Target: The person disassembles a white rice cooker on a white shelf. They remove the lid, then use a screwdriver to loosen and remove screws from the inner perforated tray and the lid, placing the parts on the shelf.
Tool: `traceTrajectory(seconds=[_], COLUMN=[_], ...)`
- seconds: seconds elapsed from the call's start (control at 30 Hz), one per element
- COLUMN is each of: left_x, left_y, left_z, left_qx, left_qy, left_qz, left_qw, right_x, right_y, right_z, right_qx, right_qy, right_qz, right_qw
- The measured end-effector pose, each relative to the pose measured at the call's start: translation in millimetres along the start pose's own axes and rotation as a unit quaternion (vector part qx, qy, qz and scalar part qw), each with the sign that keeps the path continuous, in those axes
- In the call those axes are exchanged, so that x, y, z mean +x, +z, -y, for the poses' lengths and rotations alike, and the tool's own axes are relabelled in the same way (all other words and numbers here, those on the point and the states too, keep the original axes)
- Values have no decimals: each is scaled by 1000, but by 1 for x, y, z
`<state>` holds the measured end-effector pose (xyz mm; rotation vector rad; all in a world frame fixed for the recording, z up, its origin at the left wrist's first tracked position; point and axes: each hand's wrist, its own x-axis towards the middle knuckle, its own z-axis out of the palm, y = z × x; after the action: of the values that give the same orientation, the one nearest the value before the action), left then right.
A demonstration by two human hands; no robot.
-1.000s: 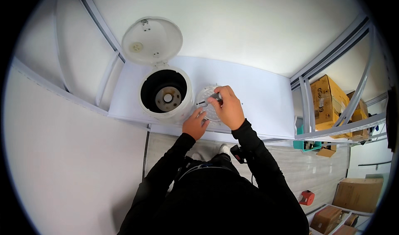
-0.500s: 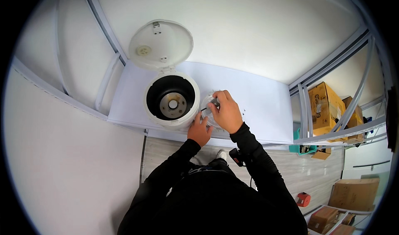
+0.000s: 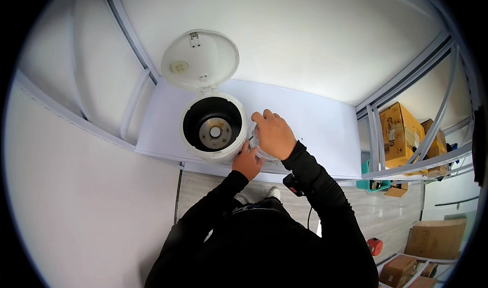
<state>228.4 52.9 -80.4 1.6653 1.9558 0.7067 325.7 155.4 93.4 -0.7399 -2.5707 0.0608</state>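
A white rice cooker [image 3: 237,150] stands on the pale tabletop with its lid [image 3: 223,59] swung up. Inside its dark cavity, a round metal heating plate [image 3: 207,137] shows, with no inner pot over it. Tight against the cooker's right side is a clear round plastic dish [image 3: 265,154], partly covered by my hands. My left hand [image 3: 247,163] grips the dish's near left edge, thumb and fingers at its rim. Over the dish, my right hand [image 3: 275,135] is curled with its knuckles up; whatever it pinches is hidden beneath the fingers.
A few small dark bits [image 3: 302,139] lie on the tabletop [image 3: 325,135] right of my right hand. White frame posts [image 3: 375,135] stand at the right end. Beyond them are a yellow carton [image 3: 399,135] and a teal crate [image 3: 365,184]. A white wall [image 3: 305,38] rises behind.
My right hand has turned over the dish, so its back now hides the fingertips and the dark thing seen between them before. My left hand stays at the dish. The view has shifted slightly.
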Motion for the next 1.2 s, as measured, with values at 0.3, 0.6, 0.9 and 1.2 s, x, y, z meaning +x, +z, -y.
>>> traceTrajectory(seconds=[0.3, 0.6, 0.9, 1.2], left_x=[-1, -2, -3, -5], left_y=[-1, -4, 1, 0], left_z=[-1, -5, -2, -4], left_qx=[1, -10, 4, -8], left_qy=[-3, -27, -19, -19], left_qz=[-11, 1, -17, -14], left_qw=[1000, 1000, 1000, 1000], right_x=[8, 9, 10, 9], right_y=[-4, -16, -16, -18], right_z=[-6, 10, 13, 16], right_qx=[-9, 4, 35, 66], right_qy=[13, 130, 144, 150], right_qz=[122, 166, 142, 132], right_qw=[992, 978, 979, 978])
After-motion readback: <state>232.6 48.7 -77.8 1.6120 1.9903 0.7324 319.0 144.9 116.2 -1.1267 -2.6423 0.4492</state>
